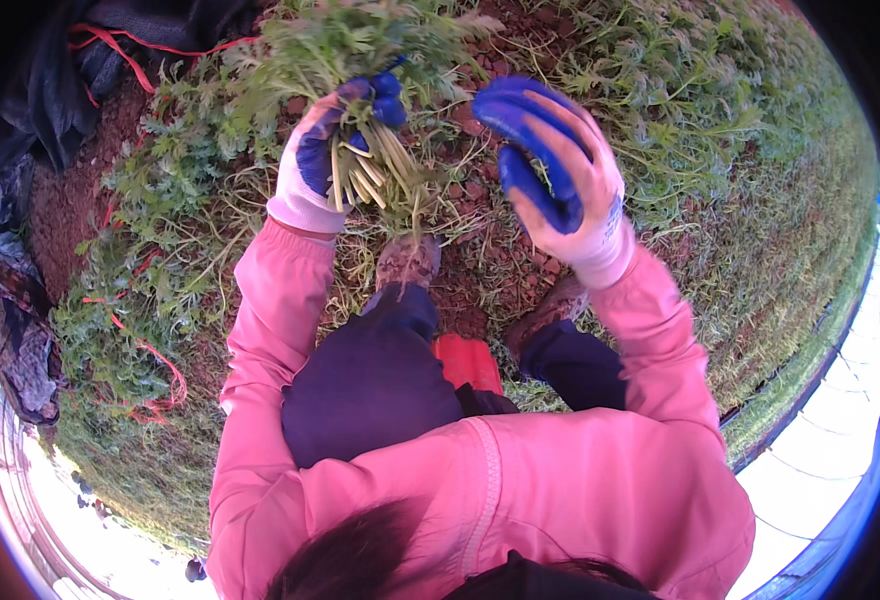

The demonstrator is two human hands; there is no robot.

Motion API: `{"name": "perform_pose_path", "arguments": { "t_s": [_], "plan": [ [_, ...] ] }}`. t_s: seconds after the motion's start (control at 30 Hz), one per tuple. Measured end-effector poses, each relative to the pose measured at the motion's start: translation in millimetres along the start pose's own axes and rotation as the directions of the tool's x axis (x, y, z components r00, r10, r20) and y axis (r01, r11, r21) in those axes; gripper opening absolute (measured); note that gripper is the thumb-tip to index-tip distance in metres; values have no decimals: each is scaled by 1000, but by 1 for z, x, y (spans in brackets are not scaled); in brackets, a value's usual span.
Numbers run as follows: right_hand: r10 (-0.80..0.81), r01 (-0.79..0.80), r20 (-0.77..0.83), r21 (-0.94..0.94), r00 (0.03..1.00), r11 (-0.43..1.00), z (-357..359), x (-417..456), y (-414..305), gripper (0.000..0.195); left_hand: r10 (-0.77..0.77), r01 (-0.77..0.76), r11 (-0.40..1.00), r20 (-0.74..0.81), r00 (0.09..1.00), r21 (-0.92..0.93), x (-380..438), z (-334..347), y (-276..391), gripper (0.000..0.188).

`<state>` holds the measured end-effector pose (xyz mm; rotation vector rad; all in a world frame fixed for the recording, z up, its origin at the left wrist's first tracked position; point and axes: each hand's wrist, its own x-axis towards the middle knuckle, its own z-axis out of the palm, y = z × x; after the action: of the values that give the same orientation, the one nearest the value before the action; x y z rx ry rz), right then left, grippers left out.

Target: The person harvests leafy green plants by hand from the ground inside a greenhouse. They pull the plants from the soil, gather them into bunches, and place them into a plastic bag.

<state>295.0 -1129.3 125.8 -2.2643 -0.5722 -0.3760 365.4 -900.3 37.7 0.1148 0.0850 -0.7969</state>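
Observation:
A bunch of leafy greens with feathery leaves and pale cut stems (368, 178) is gripped in my left hand (311, 169). The glove on it is white with a blue coated palm and fingers. Stem ends point down towards me, and the leaves spread away above the fist. To the right of the bunch, my right hand (563, 169) hangs in the air in a matching glove. Its fingers are curved, with a gap between them and the thumb, and I see nothing held there. Motion blurs its fingertips slightly.
Leafy plants (672, 97) grow thickly at the right, and more stand at the left. Red-orange twine (162, 367) trails through the left ones. Dark cloth (42, 112) lies at the upper left. Below are reddish soil (477, 292), my boots (410, 261) and a red plastic object (468, 364).

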Motion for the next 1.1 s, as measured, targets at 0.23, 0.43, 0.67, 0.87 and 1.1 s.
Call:
{"name": "perform_pose_path", "arguments": {
  "t_s": [0.23, 0.43, 0.67, 0.87, 1.1],
  "plan": [
    [566, -565, 519, 818, 641, -111, 60, -29, -33, 57, 253, -173, 888, -137, 958, 426, -9, 14, 1, 44],
    [699, -847, 487, 388, 523, 363, 56, -30, -24, 43, 354, -213, 823, -182, 917, 526, -7, 21, -10, 43],
    [405, -432, 342, 2, 848, 902, 65, -42, -18, 35, 321, -277, 942, -270, 908, 188, -2, 12, -16, 27],
    [663, -692, 346, 621, 663, 368, 54, -32, -18, 21, 127, -130, 983, -27, 991, -126, -5, -15, -9, 20],
    [721, -755, 336, 528, 606, 389, 49, -104, 32, 35, 223, -231, 973, -282, 933, 6, -7, 10, -1, 21]
  ]
}}
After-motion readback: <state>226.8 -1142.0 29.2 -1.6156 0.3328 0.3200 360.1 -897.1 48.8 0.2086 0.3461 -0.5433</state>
